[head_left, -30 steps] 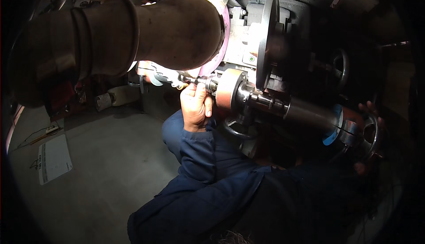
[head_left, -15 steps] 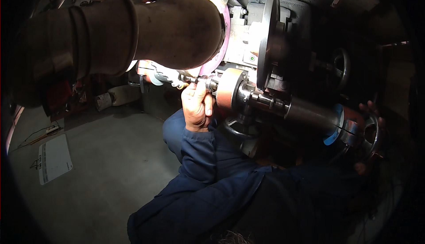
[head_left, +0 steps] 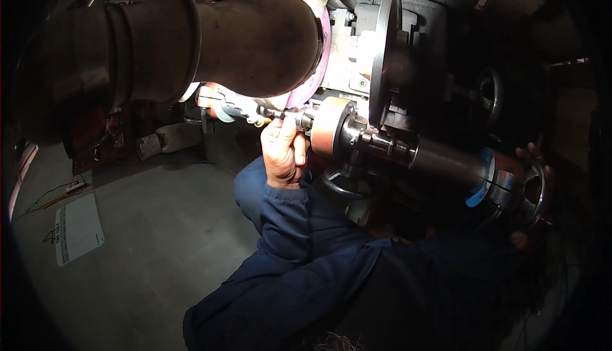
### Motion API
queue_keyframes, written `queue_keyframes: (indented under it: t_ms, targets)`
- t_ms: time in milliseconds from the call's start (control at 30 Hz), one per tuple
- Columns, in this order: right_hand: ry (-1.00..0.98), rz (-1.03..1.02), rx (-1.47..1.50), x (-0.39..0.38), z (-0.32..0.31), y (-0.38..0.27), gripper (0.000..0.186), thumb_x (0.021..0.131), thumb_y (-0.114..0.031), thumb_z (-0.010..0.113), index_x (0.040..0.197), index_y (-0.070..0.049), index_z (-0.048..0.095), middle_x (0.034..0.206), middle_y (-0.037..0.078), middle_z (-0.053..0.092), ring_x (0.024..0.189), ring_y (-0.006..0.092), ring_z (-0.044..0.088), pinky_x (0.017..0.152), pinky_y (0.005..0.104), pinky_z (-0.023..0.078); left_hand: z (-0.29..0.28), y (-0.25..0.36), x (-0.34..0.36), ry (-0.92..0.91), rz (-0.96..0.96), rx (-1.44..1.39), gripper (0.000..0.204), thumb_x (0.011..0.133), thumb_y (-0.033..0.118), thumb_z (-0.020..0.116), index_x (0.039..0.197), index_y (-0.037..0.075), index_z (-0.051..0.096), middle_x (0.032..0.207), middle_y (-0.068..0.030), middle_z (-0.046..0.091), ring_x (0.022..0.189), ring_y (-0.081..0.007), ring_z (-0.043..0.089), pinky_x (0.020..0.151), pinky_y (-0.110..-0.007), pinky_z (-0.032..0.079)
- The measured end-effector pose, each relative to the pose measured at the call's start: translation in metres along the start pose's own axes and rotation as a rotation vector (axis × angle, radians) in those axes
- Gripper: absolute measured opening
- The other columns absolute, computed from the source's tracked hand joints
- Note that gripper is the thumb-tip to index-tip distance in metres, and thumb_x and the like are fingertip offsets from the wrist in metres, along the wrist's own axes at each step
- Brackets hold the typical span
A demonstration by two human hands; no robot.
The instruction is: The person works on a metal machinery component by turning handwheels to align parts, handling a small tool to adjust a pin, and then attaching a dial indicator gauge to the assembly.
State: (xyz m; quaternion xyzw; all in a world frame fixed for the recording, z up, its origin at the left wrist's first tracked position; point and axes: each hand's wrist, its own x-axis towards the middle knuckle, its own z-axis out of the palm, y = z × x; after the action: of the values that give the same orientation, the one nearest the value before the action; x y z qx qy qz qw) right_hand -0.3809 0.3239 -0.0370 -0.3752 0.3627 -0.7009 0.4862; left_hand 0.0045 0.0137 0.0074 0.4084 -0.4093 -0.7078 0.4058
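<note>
My left hand (head_left: 284, 153), in a dark blue sleeve, is closed at a short bright metal shaft (head_left: 303, 120), its thumb and fingers pinching from below. Just right of these fingers sits a round orange-brown and steel chuck-like part (head_left: 328, 128). Behind the shaft shows the pink rim of a grinding wheel (head_left: 323, 64), mostly covered by a big brown rounded guard (head_left: 261, 42). At the far right, in deep shadow, my right hand (head_left: 534, 153) is at the rim of a handwheel (head_left: 542, 201), with its fingers curled by the upper edge; much of it is hidden.
A dark steel cylinder (head_left: 449, 165) runs right toward a clamp with a blue ring (head_left: 481, 185). A large disc (head_left: 386, 58) stands upright behind. Other handwheels (head_left: 494, 93) sit back right and below the chuck. A white sheet (head_left: 80, 230) lies at the left on the grey floor (head_left: 159, 217).
The fingers of my right hand have shifted slightly at the handwheel's rim. My left hand stays in the same place at the shaft.
</note>
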Motion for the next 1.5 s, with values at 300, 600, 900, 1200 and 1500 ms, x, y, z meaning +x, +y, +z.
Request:
queue_keyframes:
  t_ms: [300, 600, 900, 1200, 1500]
  targets:
    - [0.056, 0.088, 0.147, 0.020, 0.020, -0.013, 0.063, 0.096, -0.034, 0.054, 0.148, -0.006, 0.032, 0.151, 0.026, 0.027, 0.132, 0.0361, 0.043, 0.108, 0.0541, 0.042, -0.003, 0.004, 0.000, 0.004, -0.031, 0.116, 0.024, 0.101, 0.014, 0.052, 0.090, -0.006, 0.059, 0.067, -0.0070, 0.063, 0.033, -0.0081, 0.040, 0.032, -0.021, 0.029]
    - [-0.070, -0.092, 0.005, -0.011, -0.020, 0.006, 0.085, 0.088, -0.046, 0.063, 0.152, -0.007, 0.023, 0.150, 0.030, 0.026, 0.133, 0.0381, 0.041, 0.108, 0.0515, 0.040, -0.006, 0.004, -0.001, 0.030, -0.034, 0.133, 0.024, 0.101, 0.015, 0.052, 0.088, -0.005, 0.057, 0.070, -0.0078, 0.064, 0.033, -0.0080, 0.040, 0.031, -0.021, 0.029]
    - [0.002, -0.066, 0.260, -0.023, -0.046, 0.029, 0.075, 0.092, -0.029, 0.062, 0.152, -0.007, 0.022, 0.156, 0.023, 0.019, 0.147, 0.0348, 0.019, 0.116, 0.0517, 0.029, -0.002, 0.003, -0.001, 0.005, -0.042, 0.148, 0.024, 0.102, 0.015, 0.050, 0.090, -0.004, 0.056, 0.064, -0.0060, 0.060, 0.032, -0.0074, 0.038, 0.032, -0.021, 0.027]
    - [0.066, 0.006, 0.268, -0.049, -0.092, 0.040, 0.043, 0.089, -0.026, 0.062, 0.130, -0.016, 0.057, 0.157, 0.014, 0.028, 0.150, 0.0312, 0.001, 0.121, 0.0510, 0.013, -0.005, -0.001, 0.000, -0.065, -0.027, 0.099, 0.021, 0.103, 0.014, 0.048, 0.097, -0.005, 0.055, 0.057, -0.0043, 0.055, 0.032, -0.0080, 0.037, 0.033, -0.021, 0.027]
    - [-0.100, -0.326, -0.050, -0.036, -0.059, 0.028, 0.023, 0.086, -0.026, 0.068, 0.109, -0.029, 0.068, 0.159, 0.016, 0.023, 0.149, 0.0406, 0.002, 0.119, 0.0576, 0.009, 0.001, 0.003, -0.001, -0.022, -0.056, 0.163, 0.022, 0.103, 0.013, 0.047, 0.094, -0.005, 0.055, 0.055, -0.0031, 0.052, 0.032, -0.0080, 0.035, 0.033, -0.022, 0.027]
